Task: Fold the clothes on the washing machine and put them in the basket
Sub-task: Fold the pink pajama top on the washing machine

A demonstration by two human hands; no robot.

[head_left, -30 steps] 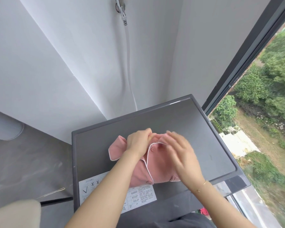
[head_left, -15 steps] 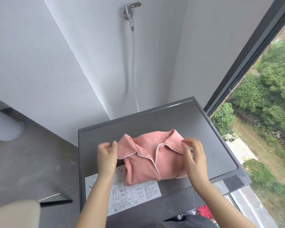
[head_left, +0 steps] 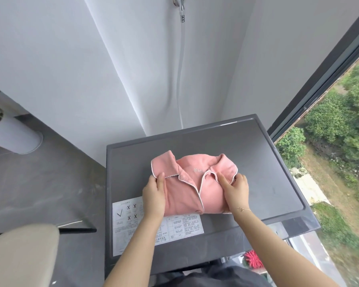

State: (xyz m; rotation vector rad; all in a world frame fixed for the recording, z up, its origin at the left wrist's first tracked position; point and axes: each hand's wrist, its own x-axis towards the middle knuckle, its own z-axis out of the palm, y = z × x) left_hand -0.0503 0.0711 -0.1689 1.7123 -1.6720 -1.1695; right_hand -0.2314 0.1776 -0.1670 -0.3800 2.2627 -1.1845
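**Both hands gripping a folded pink shirt on the washer lid**

A folded pink collared shirt with white piping [head_left: 192,183] is lying on the flat dark grey lid of the washing machine [head_left: 267,162], roughly at the middle of the lid and a little toward its near edge. Its collar is pointing toward the far edge, and the buttoned front is facing up. The near hem of the shirt is overlapping the top of a white instruction sticker with printed ticks and crosses [head_left: 133,222], which is stuck at the near left corner of the lid.

The left hand [head_left: 153,195] is clasping the left side of the bundle, thumb lying on top just under the collar tip and the remaining fingers tucked beneath the fabric. The right hand [head_left: 235,188] is doing the same on the right side, its thumb pressing on top of the shirt near the collar and its fingers curling around the edge. A thin gold bracelet [head_left: 243,209] is sitting on the right wrist.

Behind the far edge of the lid, a white hose [head_left: 181,79] is hanging down the white wall from a metal tap [head_left: 179,3]. Along the right edge, a dark-framed window [head_left: 311,90] is showing green trees outside. No basket is visible.
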